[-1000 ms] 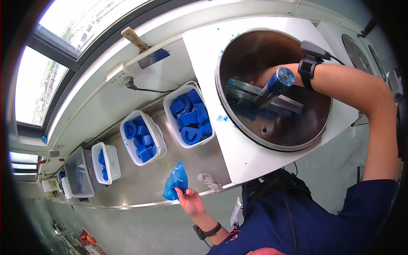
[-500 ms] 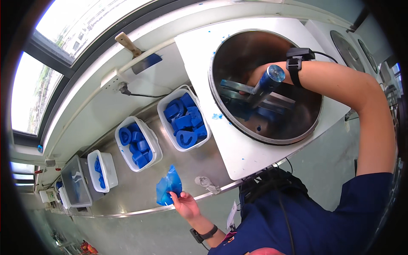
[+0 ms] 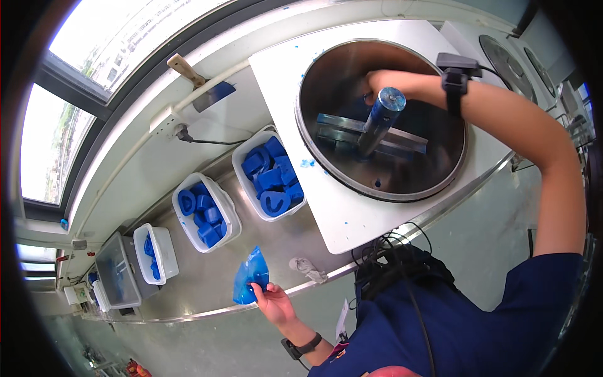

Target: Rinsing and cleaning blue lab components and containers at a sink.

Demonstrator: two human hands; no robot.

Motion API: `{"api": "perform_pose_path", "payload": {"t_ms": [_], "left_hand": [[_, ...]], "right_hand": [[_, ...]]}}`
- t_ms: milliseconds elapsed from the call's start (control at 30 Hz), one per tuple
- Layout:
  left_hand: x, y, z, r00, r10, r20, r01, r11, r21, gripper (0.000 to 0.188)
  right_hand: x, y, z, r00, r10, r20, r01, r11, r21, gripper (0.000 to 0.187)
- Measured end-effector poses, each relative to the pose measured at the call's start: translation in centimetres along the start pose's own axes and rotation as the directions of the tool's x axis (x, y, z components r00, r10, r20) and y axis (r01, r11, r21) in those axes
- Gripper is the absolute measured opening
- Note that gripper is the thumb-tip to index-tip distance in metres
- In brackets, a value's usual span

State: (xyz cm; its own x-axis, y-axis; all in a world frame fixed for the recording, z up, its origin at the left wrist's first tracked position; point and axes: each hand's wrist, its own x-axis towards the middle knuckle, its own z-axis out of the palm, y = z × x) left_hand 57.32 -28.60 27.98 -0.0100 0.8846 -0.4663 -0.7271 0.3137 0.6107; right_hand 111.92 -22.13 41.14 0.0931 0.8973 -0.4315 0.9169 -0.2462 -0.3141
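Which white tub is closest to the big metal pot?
The white tub right beside the white top around the metal pot. The other white tubs stand farther left, away from it.

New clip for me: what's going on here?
One person is working with both hands. The right hand reaches inside a round metal drum, beside its upright shaft; whether it holds anything is hard to tell. The left hand holds a thin blue film or bag near the front edge of a steel counter. White tubs of blue chunks stand on the counter, and a crumpled grey cloth lies there too.
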Motion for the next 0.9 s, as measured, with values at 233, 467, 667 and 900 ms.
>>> {"api": "perform_pose_path", "payload": {"t_ms": [233,467,667,900], "left_hand": [[-0.3,0.8,2.8,0.966,0.051,0.254,-0.081,0.991,0.107,0.023],[-4.5,4.2,14.9,0.842,0.32,0.434,-0.407,0.905,0.124,0.036],[-8.4,3.5,26.8,0.589,-0.088,0.803,-0.542,0.695,0.473,0.035],[-9.8,0.2,30.2,0.454,0.157,0.877,-0.854,-0.205,0.478,0.07]], "right_hand": [[-9.7,-7.0,-8.7,0.919,0.117,-0.378,-0.138,0.99,-0.03,0.03],[-16.7,-10.1,-14.8,0.881,0.014,-0.473,0.14,0.947,0.289,0.032],[-20.4,-10.5,-15.7,0.839,-0.124,-0.529,0.383,0.825,0.415,0.025],[-23.2,-11.1,-15.7,0.784,-0.29,-0.549,0.547,0.742,0.389,0.025]]}}
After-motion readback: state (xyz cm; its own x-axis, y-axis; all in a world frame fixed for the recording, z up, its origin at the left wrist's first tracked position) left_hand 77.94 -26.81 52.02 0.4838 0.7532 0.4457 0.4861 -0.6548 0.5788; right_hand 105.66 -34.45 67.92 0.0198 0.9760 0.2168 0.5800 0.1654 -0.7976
